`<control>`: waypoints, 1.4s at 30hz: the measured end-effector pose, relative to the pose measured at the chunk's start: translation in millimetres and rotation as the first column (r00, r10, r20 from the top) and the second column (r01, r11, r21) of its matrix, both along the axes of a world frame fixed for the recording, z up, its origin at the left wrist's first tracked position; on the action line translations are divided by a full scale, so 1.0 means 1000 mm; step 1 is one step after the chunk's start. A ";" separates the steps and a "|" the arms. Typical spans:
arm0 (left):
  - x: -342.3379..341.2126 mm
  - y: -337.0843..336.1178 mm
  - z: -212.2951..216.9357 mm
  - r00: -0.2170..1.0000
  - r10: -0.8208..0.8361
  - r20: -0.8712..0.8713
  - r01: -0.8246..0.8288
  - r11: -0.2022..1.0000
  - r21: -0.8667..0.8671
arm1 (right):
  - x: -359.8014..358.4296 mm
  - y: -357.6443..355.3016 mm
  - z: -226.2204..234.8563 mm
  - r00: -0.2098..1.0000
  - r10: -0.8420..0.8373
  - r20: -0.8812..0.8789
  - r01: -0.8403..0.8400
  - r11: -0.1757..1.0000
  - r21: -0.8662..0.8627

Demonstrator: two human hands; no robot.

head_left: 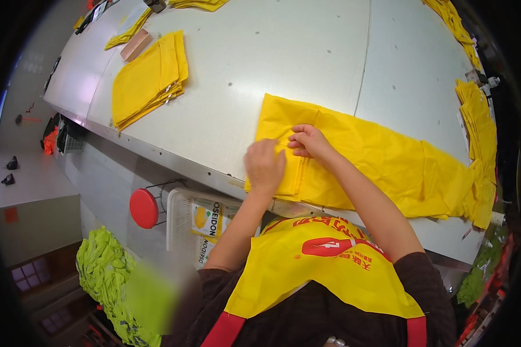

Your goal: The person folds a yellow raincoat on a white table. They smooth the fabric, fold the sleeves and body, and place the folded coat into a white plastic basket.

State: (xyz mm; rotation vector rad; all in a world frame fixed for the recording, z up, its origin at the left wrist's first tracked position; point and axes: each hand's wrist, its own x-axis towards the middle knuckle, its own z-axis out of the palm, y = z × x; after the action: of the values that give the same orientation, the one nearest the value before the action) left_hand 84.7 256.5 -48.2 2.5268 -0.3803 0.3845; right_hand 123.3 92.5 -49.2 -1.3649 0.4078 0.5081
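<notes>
A long piece of yellow fabric [382, 156] lies across the table in front of me, its left end folded over into a layered flap [289, 176]. My left hand [265, 166] rests on that flap near the table's edge, fingers extended over the cloth and slightly blurred. Just to its right, my right hand [311, 142] is over the fabric, with loosely bent fingers and gaps between them. I see nothing in its grasp. The fabric's right end meets a heap of yellow pieces [479, 156] at the table's far right side.
On the metal table [226, 115] lie a stack of folded yellow pieces [150, 81] and a pink tray [136, 45]. Below the edge are a red stool [143, 208] and a white basket [178, 231] holding printed packages. Lime-green fabric [107, 272] is piled at lower left.
</notes>
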 end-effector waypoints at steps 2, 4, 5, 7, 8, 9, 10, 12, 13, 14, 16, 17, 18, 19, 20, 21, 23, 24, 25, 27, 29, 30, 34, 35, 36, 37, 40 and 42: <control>0.000 0.015 0.005 0.981 0.194 0.004 -0.194 0.980 0.048 | 0.001 0.009 -0.003 0.995 -0.016 -0.100 0.021 0.999 0.049; 0.003 0.030 -0.009 0.939 0.289 -0.185 -0.281 0.957 0.068 | -0.002 0.022 -0.018 0.996 0.093 0.002 -0.093 0.995 0.031; 0.009 0.037 -0.012 0.926 0.246 -0.286 -0.257 0.966 0.001 | -0.001 0.026 -0.025 0.987 0.148 0.057 -0.149 0.989 0.012; 0.027 0.053 -0.019 0.871 0.131 -0.473 -0.218 0.967 -0.134 | 0.003 0.029 -0.036 0.981 0.160 0.108 -0.150 0.984 -0.091; 0.039 0.060 -0.020 0.723 -0.155 -0.673 -0.314 0.794 -0.521 | 0.004 0.029 -0.039 0.979 0.163 0.125 -0.146 0.980 -0.139; 0.042 0.067 -0.019 0.641 -0.196 -0.742 -0.386 0.754 -0.532 | 0.006 0.028 -0.042 0.976 0.166 0.142 -0.138 0.973 -0.187; 0.045 0.067 0.001 0.545 -0.246 -0.802 -0.457 0.715 -0.529 | 0.006 0.024 -0.036 0.970 0.195 0.144 -0.147 0.945 -0.293; 0.046 0.065 0.016 0.422 -0.279 -0.863 -0.509 0.715 -0.479 | 0.008 0.021 -0.014 0.952 0.273 0.141 -0.171 0.853 -0.494; 0.045 0.062 0.012 0.487 -0.245 -0.839 -0.448 0.754 -0.480 | 0.010 0.021 -0.011 0.934 0.333 0.132 -0.208 0.805 -0.556; 0.045 0.059 0.002 0.550 -0.217 -0.806 -0.385 0.791 -0.476 | 0.013 0.021 -0.009 0.914 0.390 0.117 -0.241 0.750 -0.615; 0.044 0.053 -0.013 0.660 -0.125 -0.741 -0.295 0.863 -0.409 | 0.014 0.025 0.002 0.873 0.476 0.108 -0.259 0.638 -0.725; 0.042 0.051 -0.017 0.706 -0.064 -0.705 -0.270 0.896 -0.351 | 0.009 0.031 0.017 0.855 0.506 0.114 -0.242 0.583 -0.776; 0.041 0.049 -0.020 0.751 -0.007 -0.660 -0.248 0.924 -0.292 | 0.004 0.040 0.026 0.837 0.535 0.115 -0.222 0.524 -0.822; 0.041 0.045 -0.018 0.747 0.022 -0.664 -0.254 0.933 -0.255 | 0.001 0.047 0.028 0.874 0.463 0.148 -0.201 0.621 -0.757; 0.042 0.042 -0.016 0.744 0.044 -0.666 -0.255 0.941 -0.223 | -0.001 0.054 0.030 0.907 0.382 0.176 -0.165 0.708 -0.686; 0.047 0.051 -0.037 0.767 -0.001 -0.642 -0.251 0.920 -0.302 | -0.003 0.063 0.036 0.923 0.354 0.151 -0.171 0.730 -0.662; 0.050 0.060 -0.057 0.814 -0.081 -0.576 -0.209 0.884 -0.419 | 0.000 0.073 0.037 0.930 0.344 0.131 -0.196 0.763 -0.616; 0.047 0.055 -0.054 0.839 -0.114 -0.532 -0.172 0.872 -0.458 | 0.005 0.072 0.030 0.921 0.365 0.138 -0.218 0.773 -0.596; 0.044 0.044 -0.046 0.865 -0.105 -0.490 -0.150 0.879 -0.453 | 0.008 0.070 0.030 0.925 0.355 0.137 -0.216 0.786 -0.579; 0.032 0.023 -0.018 0.850 -0.154 -0.504 -0.143 0.854 -0.501 | 0.013 0.066 0.030 0.929 0.349 0.126 -0.222 0.796 -0.563; 0.017 0.004 0.017 0.752 -0.282 -0.595 -0.176 0.784 -0.595 | 0.017 0.057 0.030 0.930 0.352 0.108 -0.231 0.786 -0.573; 0.012 0.002 0.028 0.719 -0.331 -0.611 -0.164 0.773 -0.613 | 0.018 0.053 0.031 0.908 0.414 0.068 -0.290 0.737 -0.611; -0.023 0.008 0.066 0.860 -0.267 -0.434 0.067 0.904 -0.423 | 0.015 0.050 0.023 0.899 0.424 0.111 -0.267 0.730 -0.629; -0.035 0.004 0.079 0.930 -0.220 -0.295 0.140 0.953 -0.268 | 0.014 0.052 0.017 0.918 0.356 0.175 -0.189 0.781 -0.595; -0.049 -0.006 0.100 0.934 -0.271 -0.231 0.227 0.953 -0.201 | 0.024 0.054 0.006 0.922 0.342 0.183 -0.191 0.810 -0.555; -0.068 -0.012 0.123 0.935 -0.309 -0.173 0.289 0.948 -0.131 | 0.017 0.056 0.029 0.973 0.166 0.158 -0.104 0.934 -0.341; -0.104 -0.052 0.146 0.732 -0.574 -0.368 0.509 0.819 -0.265 | 0.032 0.065 0.057 0.991 -0.131 0.009 0.124 0.953 0.276; -0.110 -0.067 0.140 0.571 -0.665 -0.482 0.517 0.747 -0.419 | 0.025 0.075 0.105 0.982 -0.086 0.166 0.012 0.915 0.403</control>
State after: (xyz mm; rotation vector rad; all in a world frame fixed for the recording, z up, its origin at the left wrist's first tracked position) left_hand -24.8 189.6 91.8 1.9630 -0.8332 -0.6198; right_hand 148.2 167.7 55.7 -0.9885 0.1740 0.3948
